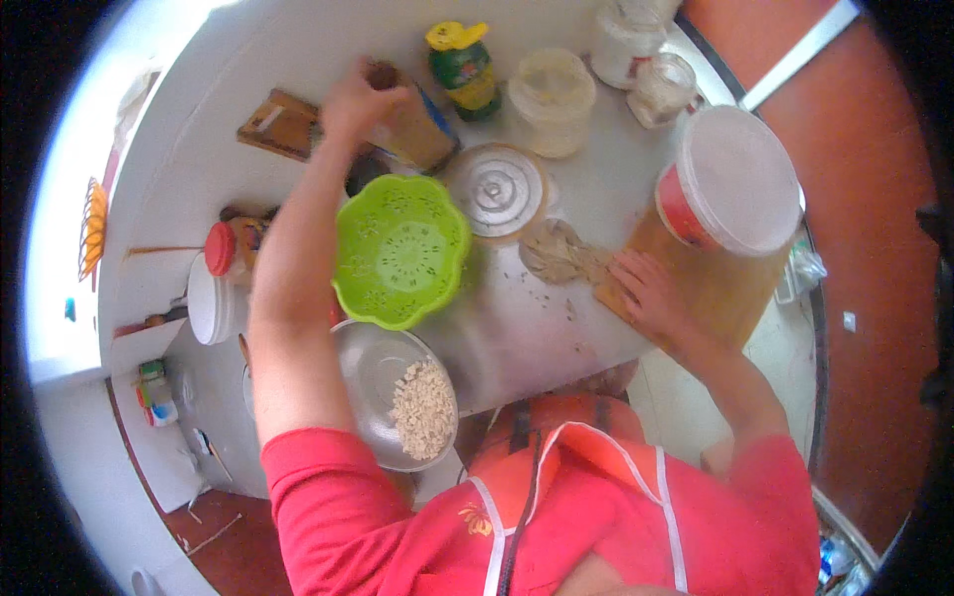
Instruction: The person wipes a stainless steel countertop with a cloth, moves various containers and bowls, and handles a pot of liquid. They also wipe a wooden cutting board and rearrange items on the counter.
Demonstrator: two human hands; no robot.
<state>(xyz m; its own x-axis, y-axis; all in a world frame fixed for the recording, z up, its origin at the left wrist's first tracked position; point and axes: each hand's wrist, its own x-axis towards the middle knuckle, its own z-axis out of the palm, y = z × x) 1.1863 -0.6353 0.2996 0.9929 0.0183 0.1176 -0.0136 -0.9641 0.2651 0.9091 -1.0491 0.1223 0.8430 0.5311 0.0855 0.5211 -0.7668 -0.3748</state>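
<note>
My left hand [363,104] reaches to the top of a tan container [417,134] with a blue edge, at the back of the table. Thumb and fingers are bent around something brown there; blur hides whether they grip it. My right hand [650,294] lies palm down on the near left edge of a wooden board [715,290]. Its fingertips are at the end of a crumpled, twisted brown cloth [553,252]. Between my arms sits a lime-green plastic colander [402,249] with nothing in it. Nearer me, a clear bowl [365,365] holds pale crumbly pieces [423,410].
A white-lidded bucket [738,182] stands on the board. Behind are a round ridged lid [496,190], a clear tub [551,104], a green bottle [462,71] and glass jars [659,89]. Left are a wooden slicer [279,125] and a red-lidded jar [227,247]. Crumbs dot the tabletop [507,335].
</note>
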